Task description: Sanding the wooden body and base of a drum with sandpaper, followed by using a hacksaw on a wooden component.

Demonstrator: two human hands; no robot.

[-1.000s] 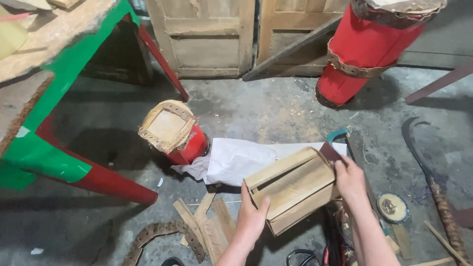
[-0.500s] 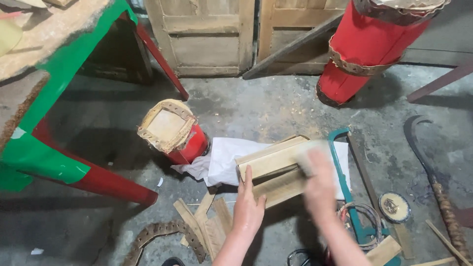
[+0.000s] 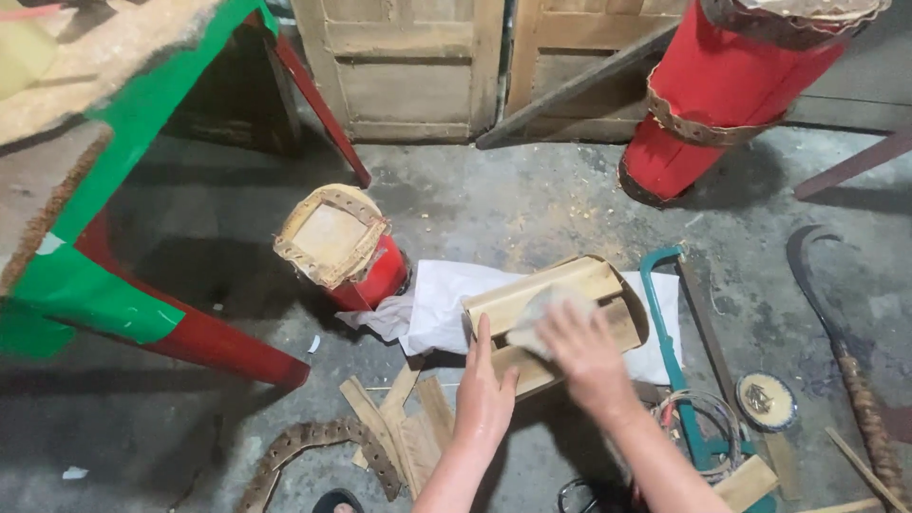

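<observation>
A pale wooden box frame (image 3: 570, 285) lies on a white sheet (image 3: 432, 304) on the concrete floor. My left hand (image 3: 484, 394) presses against the frame's near left side, fingers straight, thumb on the wood. My right hand (image 3: 589, 351) is motion-blurred over the top of the frame and holds a small pale pad (image 3: 534, 318) against the wood. What the pad is made of cannot be told.
A small red drum with a hide top (image 3: 334, 242) stands left of the sheet. A large red drum (image 3: 727, 90) leans at the back right. A teal saw (image 3: 668, 342), round tin (image 3: 765, 399), sickle (image 3: 836, 323), wood scraps (image 3: 399, 427) and green-red table (image 3: 114, 285) surround me.
My right hand let go of the frame's right end and moved onto its top with the pale pad. The frame shifted up onto the white sheet. My left hand stays against it.
</observation>
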